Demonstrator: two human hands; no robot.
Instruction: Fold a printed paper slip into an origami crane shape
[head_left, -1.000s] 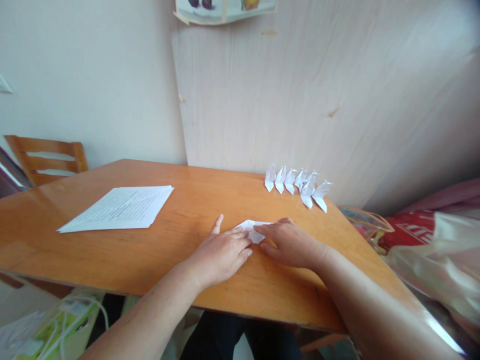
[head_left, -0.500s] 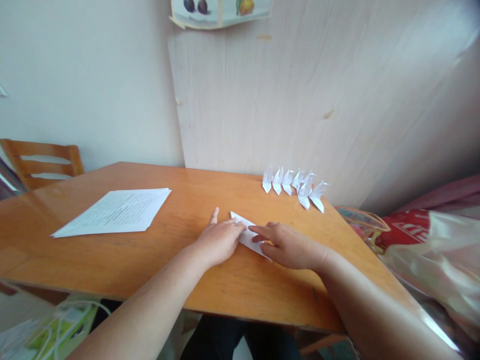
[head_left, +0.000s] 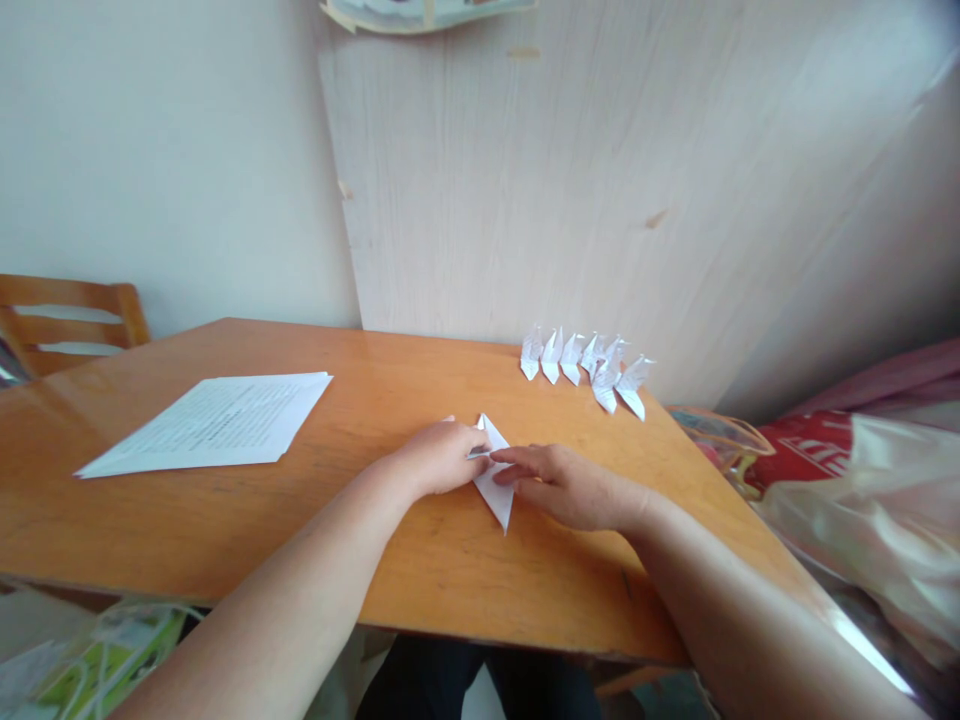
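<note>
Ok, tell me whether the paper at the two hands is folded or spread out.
Folded: the paper shows a narrow shape with pointed ends and straight edges, between the left hand and right hand.

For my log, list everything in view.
Pointed paper fold: one, white, between hands
Winged paper figures: seven, white, right rear
Printed paper stack: one, white, left
Wooden table: one, brown, centre
Slatted chair: one, brown, left
Wall panel: one, pale, rear
Cropped picture: one, pale, top
Printed bag: one, red, right
Crumpled bag: one, cream, right
Cloth: one, pink, right
Blurred clutter: uncounted, green, lower left
Trousered legs: two, black, below
Left hand, right hand: two, bare, at paper
</note>
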